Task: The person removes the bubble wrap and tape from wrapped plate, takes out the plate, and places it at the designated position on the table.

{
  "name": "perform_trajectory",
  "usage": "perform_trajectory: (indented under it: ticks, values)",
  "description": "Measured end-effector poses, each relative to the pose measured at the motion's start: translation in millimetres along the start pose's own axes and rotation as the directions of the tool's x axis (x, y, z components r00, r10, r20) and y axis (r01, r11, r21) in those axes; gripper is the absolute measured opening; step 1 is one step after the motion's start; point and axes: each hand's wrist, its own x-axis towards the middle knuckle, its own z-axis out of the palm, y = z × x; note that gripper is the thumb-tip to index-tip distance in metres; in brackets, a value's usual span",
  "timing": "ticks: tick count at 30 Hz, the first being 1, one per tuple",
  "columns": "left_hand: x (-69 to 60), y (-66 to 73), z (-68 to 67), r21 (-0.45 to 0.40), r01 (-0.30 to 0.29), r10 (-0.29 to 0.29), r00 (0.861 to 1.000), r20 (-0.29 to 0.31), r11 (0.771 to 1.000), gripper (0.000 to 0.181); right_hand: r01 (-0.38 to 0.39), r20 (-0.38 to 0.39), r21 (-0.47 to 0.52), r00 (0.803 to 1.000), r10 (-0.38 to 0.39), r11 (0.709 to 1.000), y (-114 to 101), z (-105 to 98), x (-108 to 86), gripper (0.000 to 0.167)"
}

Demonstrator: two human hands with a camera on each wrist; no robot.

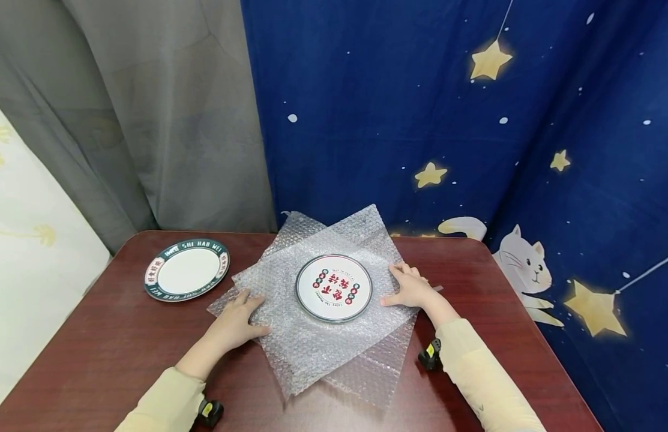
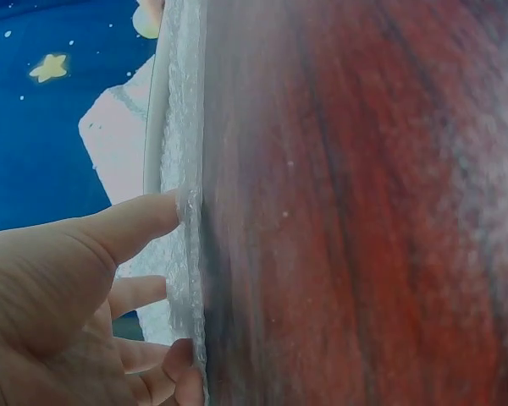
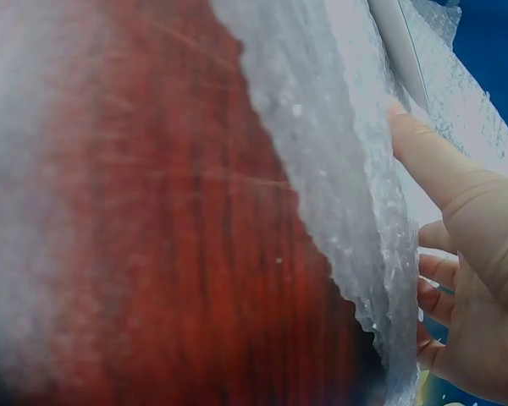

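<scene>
A round white plate (image 1: 334,288) with a dark rim and red lettering lies on two crossed, overlapping sheets of bubble wrap (image 1: 306,354) in the head view. My left hand (image 1: 233,324) rests on the left side of the wrap, fingers and thumb spread apart. In the left wrist view, its thumb (image 2: 144,222) touches the wrap near the edge. On the other side, my right hand (image 1: 412,291) touches the wrap to the right of the plate, its thumb and fingers apart. The right wrist view has that thumb (image 3: 427,152) against the wrap, with the other fingers partly hidden behind the hand.
An oval plate (image 1: 188,270) with a dark green lettered rim lies at the back left of the dark red wooden table (image 1: 96,354). Behind the table hang a grey curtain (image 1: 188,120) and a blue star-patterned curtain (image 1: 366,120).
</scene>
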Motion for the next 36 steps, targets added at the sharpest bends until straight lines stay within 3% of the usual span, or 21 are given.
perform_trajectory:
  ticks: [11, 16, 22, 30, 36]
  values:
    - [1.6, 6.5, 1.0, 0.094, -0.049, 0.049, 0.999, 0.001, 0.994, 0.055, 0.022, -0.035, -0.072, 0.999, -0.024, 0.997, 1.7, 5.1, -9.1, 0.098]
    - [3.8, 6.3, 1.6, 0.163, -0.074, 0.082, 0.996, -0.044, 0.984, 0.043, 0.050, -0.036, -0.077, 0.998, -0.053, 0.996, -0.4, 11.0, -13.9, 0.087]
    - [6.9, 11.0, 2.2, 0.209, -0.135, 0.161, 0.980, -0.116, 0.969, 0.024, 0.050, -0.032, -0.061, 0.998, -0.052, 0.997, -4.3, 14.3, -18.5, 0.081]
    - [14.5, 20.6, 3.4, 0.295, -0.113, 0.166, 0.973, -0.159, 0.949, 0.016, 0.056, 0.011, -0.054, 0.998, -0.056, 0.997, -9.2, 10.0, -21.4, 0.079]
    - [20.4, 29.8, 2.2, 0.333, -0.123, 0.180, 0.973, -0.146, 0.935, 0.015, 0.059, 0.027, -0.033, 0.998, -0.058, 0.998, -10.3, 11.4, -22.0, 0.079]
